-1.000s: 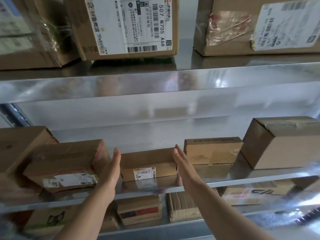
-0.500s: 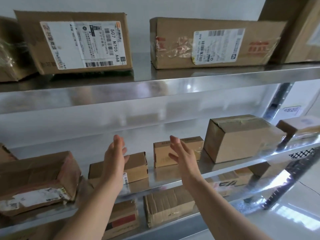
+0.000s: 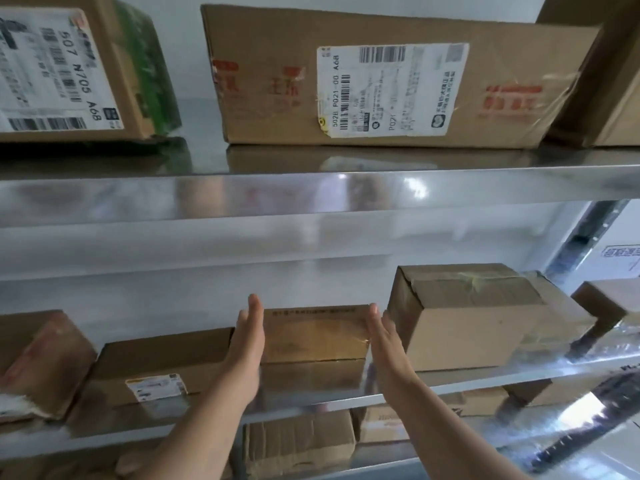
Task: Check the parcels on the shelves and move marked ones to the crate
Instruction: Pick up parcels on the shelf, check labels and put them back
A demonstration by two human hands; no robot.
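Note:
A small flat cardboard parcel (image 3: 313,336) stands on the middle steel shelf (image 3: 450,384), its plain front facing me. My left hand (image 3: 246,344) lies flat against its left end, fingers straight and pointing up. My right hand (image 3: 388,344) is flat at its right end, between it and a taller taped box (image 3: 467,327). Left of my hands lies a low parcel (image 3: 156,368) with a small white and yellow label. No crate is in view.
The upper shelf (image 3: 311,188) carries a wide labelled box (image 3: 391,81), a box with a large white label (image 3: 69,71) and another carton (image 3: 609,71) at the right edge. A worn parcel (image 3: 41,362) sits far left. More parcels (image 3: 298,445) fill the shelf below.
The view shifted right. My hands moved from either side of the low labelled parcel to either side of the small plain parcel to its right.

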